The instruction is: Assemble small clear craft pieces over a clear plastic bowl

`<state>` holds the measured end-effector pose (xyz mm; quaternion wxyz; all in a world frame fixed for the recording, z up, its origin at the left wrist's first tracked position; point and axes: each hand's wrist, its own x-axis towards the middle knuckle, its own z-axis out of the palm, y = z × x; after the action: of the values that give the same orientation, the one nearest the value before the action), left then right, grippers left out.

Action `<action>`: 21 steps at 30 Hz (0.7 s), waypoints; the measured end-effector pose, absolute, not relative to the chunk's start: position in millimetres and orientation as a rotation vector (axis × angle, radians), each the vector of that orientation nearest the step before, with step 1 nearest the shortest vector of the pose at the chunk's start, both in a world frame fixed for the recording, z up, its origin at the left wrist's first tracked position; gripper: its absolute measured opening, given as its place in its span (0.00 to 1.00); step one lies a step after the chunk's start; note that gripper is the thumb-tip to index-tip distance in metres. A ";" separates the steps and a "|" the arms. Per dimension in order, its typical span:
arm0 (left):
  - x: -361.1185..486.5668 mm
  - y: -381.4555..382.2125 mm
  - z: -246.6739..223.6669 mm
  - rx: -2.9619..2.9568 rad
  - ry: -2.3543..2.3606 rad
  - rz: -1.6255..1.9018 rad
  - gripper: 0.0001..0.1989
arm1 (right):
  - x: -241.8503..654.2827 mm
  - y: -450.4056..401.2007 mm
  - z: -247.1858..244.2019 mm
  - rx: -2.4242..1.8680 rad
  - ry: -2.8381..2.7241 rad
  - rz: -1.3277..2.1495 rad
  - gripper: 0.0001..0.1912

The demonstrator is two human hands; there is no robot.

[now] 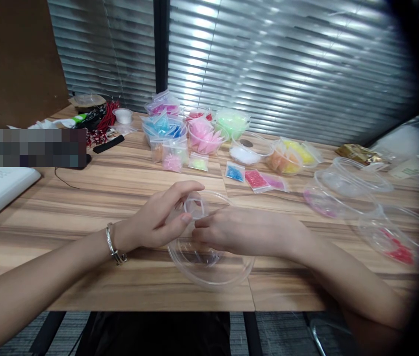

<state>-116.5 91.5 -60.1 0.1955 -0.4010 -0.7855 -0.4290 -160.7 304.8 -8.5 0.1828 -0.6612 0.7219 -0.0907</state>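
A large clear plastic bowl stands on the wooden table in front of me. Over its left side, my left hand has thumb and fingers curved round a small clear plastic piece; whether this is a small cup or a bag I cannot tell. My right hand is over the middle of the bowl, its fingers bent inward close to the small piece. Its fingertips are partly hidden, and what they pinch, if anything, does not show.
Behind lie small bags of blue beads and red beads. Farther back are bowls of pink pieces and orange pieces. Clear bowls stand at right, one holding red pieces. A white device lies at left.
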 end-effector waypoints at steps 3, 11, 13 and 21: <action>-116.9 92.2 -60.0 -1.132 -2.190 -1.208 0.22 | -162.8 308.0 6.0 -1.787 2.040 -0.095 0.08; -115.5 94.5 -57.4 -1.100 -2.191 -1.120 0.24 | -182.6 324.0 38.5 -1.823 2.097 -0.918 0.02; -115.1 93.8 -59.9 -1.078 -2.210 -1.157 0.25 | -178.2 318.7 35.0 -1.808 2.169 -1.048 0.02; -114.7 93.5 -63.5 -1.051 -2.226 -1.263 0.25 | -159.7 302.3 16.0 -1.920 2.354 -1.027 0.05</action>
<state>-114.7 93.5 -63.5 0.1862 -0.3733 -0.7904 -0.4486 -159.7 302.3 16.0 -0.0324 -0.5985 0.7336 -0.3202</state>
